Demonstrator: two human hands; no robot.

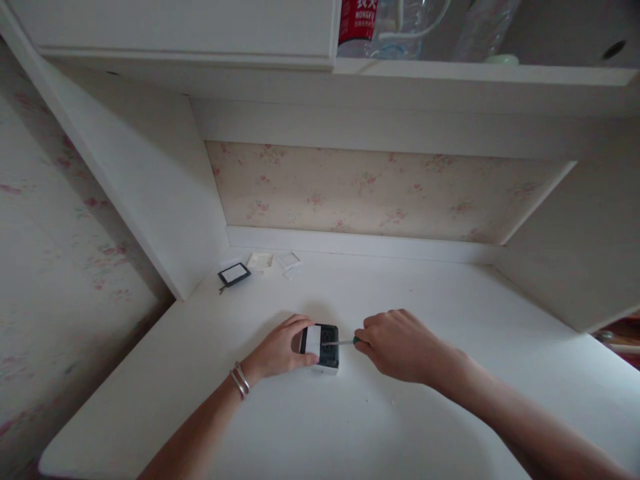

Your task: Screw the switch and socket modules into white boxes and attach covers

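Observation:
A small black and white box-like device lies on the white desk. My left hand is closed around its left side, holding it steady; a bracelet sits on that wrist. My right hand is closed on a small screwdriver with a green handle, whose thin metal shaft points left and rests on the top of the device.
At the back left of the desk lie a black-framed plate and two white square plates. A white side panel rises at the left, a floral back wall behind. A shelf above holds bottles.

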